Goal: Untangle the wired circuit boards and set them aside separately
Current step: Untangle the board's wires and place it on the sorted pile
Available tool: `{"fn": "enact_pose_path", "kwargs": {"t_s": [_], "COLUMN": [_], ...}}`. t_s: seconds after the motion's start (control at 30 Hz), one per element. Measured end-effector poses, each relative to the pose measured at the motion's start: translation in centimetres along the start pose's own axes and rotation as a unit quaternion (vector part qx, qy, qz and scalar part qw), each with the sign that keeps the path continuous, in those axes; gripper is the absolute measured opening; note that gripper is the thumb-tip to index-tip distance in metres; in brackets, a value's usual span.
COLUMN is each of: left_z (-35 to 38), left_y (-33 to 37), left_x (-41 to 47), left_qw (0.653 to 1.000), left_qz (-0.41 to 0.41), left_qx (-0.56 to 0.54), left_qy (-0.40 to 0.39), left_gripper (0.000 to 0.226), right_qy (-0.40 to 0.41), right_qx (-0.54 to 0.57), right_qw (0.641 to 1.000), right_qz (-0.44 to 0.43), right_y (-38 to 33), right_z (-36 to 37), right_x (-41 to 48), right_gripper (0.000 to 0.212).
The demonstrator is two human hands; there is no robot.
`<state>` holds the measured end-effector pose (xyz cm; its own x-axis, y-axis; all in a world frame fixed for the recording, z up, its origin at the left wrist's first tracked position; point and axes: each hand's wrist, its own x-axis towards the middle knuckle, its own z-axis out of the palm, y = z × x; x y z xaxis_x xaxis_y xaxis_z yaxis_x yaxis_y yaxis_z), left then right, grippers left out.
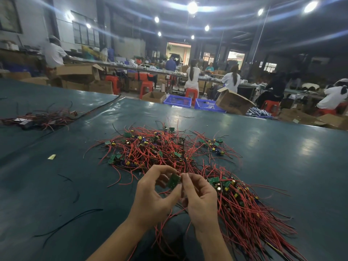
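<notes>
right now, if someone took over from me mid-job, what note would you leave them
Left hand and right hand: both pinch one green circuit board, held above the table.
Done: a bundle of boards with wires lying roughly parallel, right of the hands.
Left: set the held board aside, then work through the tangled pile just beyond the hands.
Another wire heap lies far left; cannot tell if it is sorted.

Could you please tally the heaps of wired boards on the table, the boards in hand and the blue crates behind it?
Heaps of wired boards: 3, tangled heap, aligned bundle, far-left pile
Boards in hand: 1, circuit board, held by left hand and right hand
Blue crates: 2, left crate, right crate
Total: 6
</notes>
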<state>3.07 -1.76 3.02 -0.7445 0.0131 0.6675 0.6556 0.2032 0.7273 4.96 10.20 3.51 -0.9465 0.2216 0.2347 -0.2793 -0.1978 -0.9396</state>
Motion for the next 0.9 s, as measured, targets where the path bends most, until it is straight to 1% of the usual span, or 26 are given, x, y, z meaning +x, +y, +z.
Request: {"fn": "enact_pose_path", "kwargs": {"t_s": [0.03,0.1,0.13,0.2,0.27,0.33,0.43,0.53,0.6,0.67,0.73,0.77,0.83,0.9], "left_z": [0.0,0.1,0.2,0.1,-0.1,-0.3,-0.4,-0.3,-0.2,-0.1,0.0,0.1,0.0,-0.1], "left_y": [0.0,0.1,0.2,0.3,0.4,0.6,1.3,2.0,2.3,2.3,1.8,1.4,0.8,0.3], "left_x": [0.0,0.1,0.2,0.4,0.5,0.4,0.3,0.2,0.1,0.1,0.2,0.3,0.6,0.9], "left_qw": [0.998,0.990,0.985,0.979,0.982,0.986,0.989,0.991,0.992,0.993,0.989,0.983,0.961,0.940], "left_qz": [-0.047,-0.112,-0.133,-0.147,-0.124,-0.084,-0.020,0.044,0.059,0.023,-0.048,-0.089,-0.169,-0.219], "left_qx": [-0.032,-0.086,-0.109,-0.138,-0.140,-0.145,-0.142,-0.122,-0.112,-0.115,-0.134,-0.152,-0.209,-0.248], "left_qy": [-0.011,-0.029,-0.027,-0.006,0.011,0.016,0.025,0.018,0.013,0.018,0.034,0.048,0.072,0.079], "left_gripper": [0.022,0.020,0.022,0.025,0.017,0.014,0.010,0.007,0.008,0.009,0.013,0.019,0.029,0.034], "right_qy": [0.001,0.006,0.009,0.013,0.010,0.005,0.012,0.006,0.009,0.024,0.055,0.072,0.096,0.111], "right_qx": [-0.008,-0.027,-0.037,-0.050,-0.044,-0.029,-0.017,0.007,0.018,0.014,-0.003,-0.016,-0.031,-0.044], "right_qw": [1.000,0.999,0.999,0.998,0.998,0.998,0.998,0.998,0.998,0.998,0.997,0.996,0.994,0.992], "right_qz": [-0.015,-0.032,-0.037,-0.045,-0.045,-0.046,-0.062,-0.065,-0.059,-0.056,-0.056,-0.055,-0.047,-0.034], "right_y": [0.0,0.0,0.0,0.2,0.2,0.1,0.1,0.0,0.1,0.2,0.5,0.6,0.9,1.3], "right_z": [0.0,0.1,0.1,0.0,0.0,0.0,-0.1,-0.1,-0.1,-0.1,-0.1,-0.1,-0.2,-0.4], "right_x": [0.0,0.0,0.0,0.0,0.0,-0.1,0.0,0.0,0.0,0.0,0.2,0.3,0.5,0.7], "right_gripper": [0.016,0.015,0.013,0.016,0.017,0.012,0.012,0.014,0.015,0.016,0.018,0.019,0.015,0.013]}}
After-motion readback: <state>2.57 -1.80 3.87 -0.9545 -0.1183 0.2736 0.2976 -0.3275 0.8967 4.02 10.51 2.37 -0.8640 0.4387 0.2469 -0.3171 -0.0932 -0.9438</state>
